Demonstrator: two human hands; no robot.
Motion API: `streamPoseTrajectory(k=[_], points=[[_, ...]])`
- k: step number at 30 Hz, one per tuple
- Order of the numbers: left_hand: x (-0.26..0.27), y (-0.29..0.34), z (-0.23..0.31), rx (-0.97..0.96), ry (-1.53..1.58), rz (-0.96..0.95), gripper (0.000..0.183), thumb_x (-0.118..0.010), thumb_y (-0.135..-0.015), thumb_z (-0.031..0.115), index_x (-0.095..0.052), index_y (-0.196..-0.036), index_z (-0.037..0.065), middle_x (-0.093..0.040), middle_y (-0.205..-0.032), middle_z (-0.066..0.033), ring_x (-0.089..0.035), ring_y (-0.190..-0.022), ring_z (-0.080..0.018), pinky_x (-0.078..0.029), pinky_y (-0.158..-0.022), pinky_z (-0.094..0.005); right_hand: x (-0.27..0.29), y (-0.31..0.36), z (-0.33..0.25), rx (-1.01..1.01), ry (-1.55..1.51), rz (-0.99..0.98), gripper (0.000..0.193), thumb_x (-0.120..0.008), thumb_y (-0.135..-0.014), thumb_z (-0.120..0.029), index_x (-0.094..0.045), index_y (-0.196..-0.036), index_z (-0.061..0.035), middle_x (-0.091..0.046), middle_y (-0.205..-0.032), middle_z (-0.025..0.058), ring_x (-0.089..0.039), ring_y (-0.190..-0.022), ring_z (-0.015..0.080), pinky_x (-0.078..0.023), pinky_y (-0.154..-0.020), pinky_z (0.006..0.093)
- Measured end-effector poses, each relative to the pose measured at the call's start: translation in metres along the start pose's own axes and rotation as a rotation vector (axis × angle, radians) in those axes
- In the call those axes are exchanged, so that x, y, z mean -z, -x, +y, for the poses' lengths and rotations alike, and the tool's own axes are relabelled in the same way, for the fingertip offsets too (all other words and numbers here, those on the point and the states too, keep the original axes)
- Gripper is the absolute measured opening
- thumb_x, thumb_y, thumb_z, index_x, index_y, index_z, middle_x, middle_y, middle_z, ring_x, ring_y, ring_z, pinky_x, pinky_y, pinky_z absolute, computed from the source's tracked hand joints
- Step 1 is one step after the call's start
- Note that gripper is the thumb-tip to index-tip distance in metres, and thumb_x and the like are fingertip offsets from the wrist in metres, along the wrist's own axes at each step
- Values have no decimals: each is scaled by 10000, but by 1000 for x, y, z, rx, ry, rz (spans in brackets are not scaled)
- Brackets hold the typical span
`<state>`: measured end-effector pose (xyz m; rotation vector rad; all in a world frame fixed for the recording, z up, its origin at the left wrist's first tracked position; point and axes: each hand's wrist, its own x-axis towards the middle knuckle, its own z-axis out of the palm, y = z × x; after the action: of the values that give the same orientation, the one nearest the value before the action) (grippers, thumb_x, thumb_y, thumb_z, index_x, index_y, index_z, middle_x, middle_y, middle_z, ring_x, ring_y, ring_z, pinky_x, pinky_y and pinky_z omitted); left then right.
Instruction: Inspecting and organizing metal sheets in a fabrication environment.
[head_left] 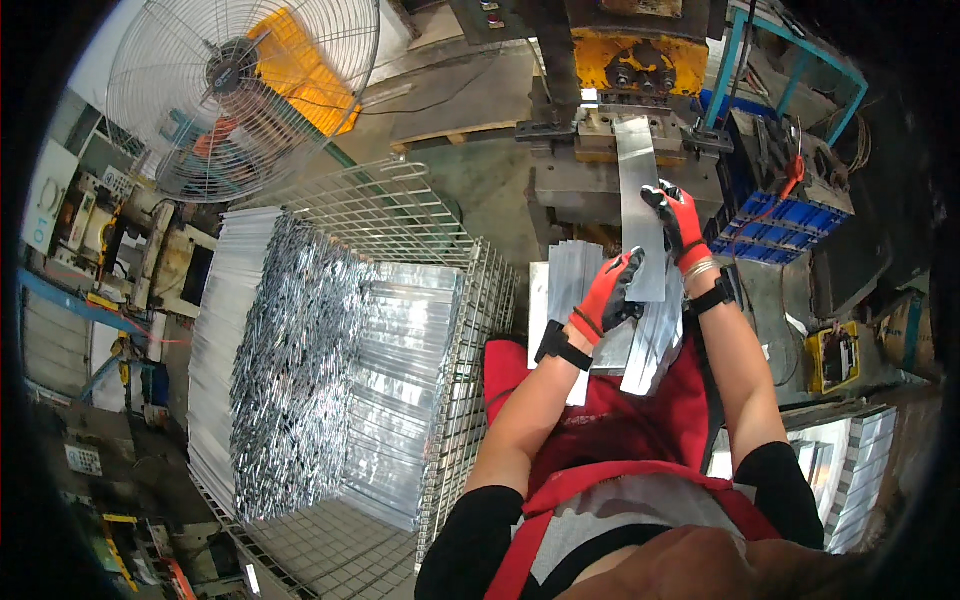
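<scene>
Gripping a flat metal strip (638, 190), we have our left hand (610, 290) closed on its left edge near the close end and our right hand (678, 218) pinching its right edge farther up; its far end is at the yellow press (640, 65), with stacked strips (572, 285) beside our left hand
</scene>
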<state>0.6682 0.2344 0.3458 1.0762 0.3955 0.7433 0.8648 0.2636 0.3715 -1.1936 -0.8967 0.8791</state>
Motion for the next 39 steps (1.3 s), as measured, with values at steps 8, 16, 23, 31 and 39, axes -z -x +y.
streamPoseTrajectory(k=[8, 16, 23, 31, 39], points=[[16, 77, 71, -73, -1252, 15, 205, -550, -862, 296, -553, -866, 91, -556, -687, -116, -571, -622, -275, -425, -558, -384, -2, 92, -86, 610, 1023, 92, 557, -695, -734, -265, -521, -1249, -145, -586, -1121, 125, -544, -991, 305, -424, -844, 360], [-2, 93, 112, -224, -1781, -172, 315, -584, -827, 314, -530, -1076, 131, -579, -901, -97, -583, -782, -307, -464, -641, -405, -5, 123, -100, 778, 1631, -537, 131, -656, -705, -217, -598, -786, -131, -524, -814, 46, -534, -853, 244, -425, -757, 397], [11, 67, 101, -353, -863, 373, 523, -614, -855, 265, -429, -1293, 48, -571, -1084, -116, -572, -975, -244, -467, -805, -336, 29, 105, -54, 260, 758, -69, 244, -691, -753, -233, -636, -880, -33, -640, -809, 114, -620, -737, 276, -468, -626, 336], [-17, 44, 28, 349, 266, -149, 517, -452, -961, 289, -271, -1407, 99, -370, -1375, -31, -642, -804, -212, -525, -595, -299, 8, 23, -37, 10, 241, 98, 280, -691, -776, -213, -501, -610, -91, -422, -572, -79, -381, -524, 37, -316, -471, 238], [-24, 9, 48, 387, 363, -80, 397, -496, -922, 386, -507, -1181, 86, -603, -983, -47, -642, -684, -197, -472, -456, -241, 6, -5, -25, -51, 18, -60, 192, -660, -788, -244, -643, -774, -54, -576, -699, -25, -519, -646, 80, -413, -608, 247]])
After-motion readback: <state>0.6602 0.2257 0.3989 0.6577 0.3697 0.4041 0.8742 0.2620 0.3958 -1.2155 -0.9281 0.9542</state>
